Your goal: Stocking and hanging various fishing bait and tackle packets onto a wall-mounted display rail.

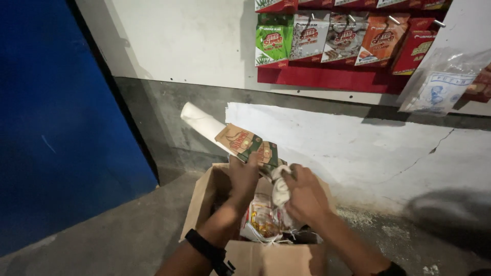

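My left hand (243, 176) grips a long white paper roll (200, 121) with a brown and green printed wrapper around its middle, held slanting up to the left over an open cardboard box (203, 200). My right hand (305, 193) is closed on a white crumpled piece (280, 188) at the roll's lower end. A black band sits on my left wrist. Inside the box lie clear plastic packets (262, 220) with yellow and red contents.
The box stands on a grey concrete floor against a grey and white wall. A red display rack (332, 76) with several hanging sachet packs is up on the wall, a clear plastic bag (440, 89) to its right. A blue panel (56, 117) fills the left side.
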